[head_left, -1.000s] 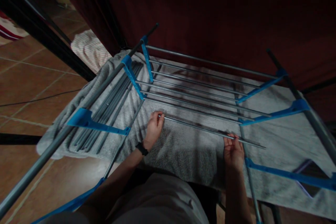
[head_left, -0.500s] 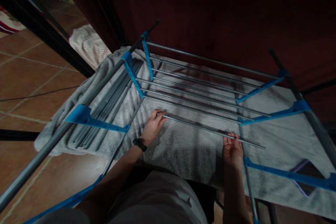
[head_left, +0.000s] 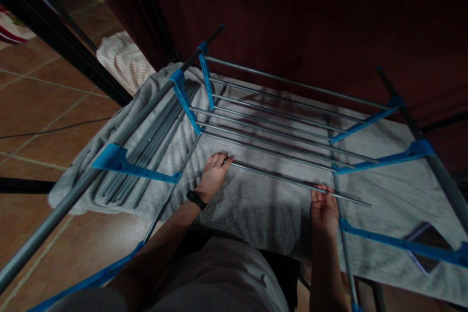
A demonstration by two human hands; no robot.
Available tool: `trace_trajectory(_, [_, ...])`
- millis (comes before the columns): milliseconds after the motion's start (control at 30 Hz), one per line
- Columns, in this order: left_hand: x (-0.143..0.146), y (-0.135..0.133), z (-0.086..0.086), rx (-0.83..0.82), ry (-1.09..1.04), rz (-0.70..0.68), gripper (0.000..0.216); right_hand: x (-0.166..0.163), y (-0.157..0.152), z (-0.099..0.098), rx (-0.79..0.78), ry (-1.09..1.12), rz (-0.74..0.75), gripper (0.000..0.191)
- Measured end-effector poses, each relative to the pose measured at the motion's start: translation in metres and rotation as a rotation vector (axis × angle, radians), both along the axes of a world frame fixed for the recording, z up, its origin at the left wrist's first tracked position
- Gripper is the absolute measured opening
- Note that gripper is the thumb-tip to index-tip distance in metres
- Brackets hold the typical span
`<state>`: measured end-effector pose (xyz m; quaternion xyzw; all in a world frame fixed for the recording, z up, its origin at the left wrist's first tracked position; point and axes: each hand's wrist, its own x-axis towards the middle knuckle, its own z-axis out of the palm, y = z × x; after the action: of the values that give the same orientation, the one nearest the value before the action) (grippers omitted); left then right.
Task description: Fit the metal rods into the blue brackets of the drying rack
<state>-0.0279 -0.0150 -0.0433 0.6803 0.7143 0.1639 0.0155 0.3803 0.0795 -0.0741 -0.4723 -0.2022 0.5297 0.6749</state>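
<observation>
- Rack (head_left: 274, 131): several rods span blue brackets (head_left: 185, 103).
- Left hand (head_left: 213, 174), right hand (head_left: 324, 210) — both pinching one rod (head_left: 274, 174), not yet fitted.
- Loose rods (head_left: 149, 140) — seemingly remaining.

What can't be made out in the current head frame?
All head view:
- Held rod's left end: mostly covered by the left hand's fingers.
- Dark flat object: crossed by the right blue bracket; its surface is too dim to read.
- Lower-left blue bracket: cut off by the bottom edge.
- Right frame bar: lower end cut off by the right edge.
</observation>
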Motion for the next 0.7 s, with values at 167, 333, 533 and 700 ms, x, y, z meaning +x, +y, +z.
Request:
trace_trajectory(167, [-0.0001,0.0014,0.0005,-0.014,-0.035,-0.004,0.053,0.0019,0.0005,-0.0039,0.018,-0.021,0.014,0.029])
trace_trajectory(333, [0.0001,0.0023,0.0013,0.011,-0.084,-0.019,0.054,0.0018,0.0006,-0.0052,0.000,-0.007,-0.011,0.021])
trace_trajectory(533, [-0.0024,0.0044,0.0027,0.032,-0.040,-0.036,0.048,-0.0012,0.0031,-0.0061,-0.017,0.005,-0.033,0.026])
trace_trajectory(700, [-0.0055,0.0062,-0.0004,0.087,-0.023,-0.085,0.044,-0.0077,0.0031,-0.0023,-0.022,0.008,-0.041,0.030])
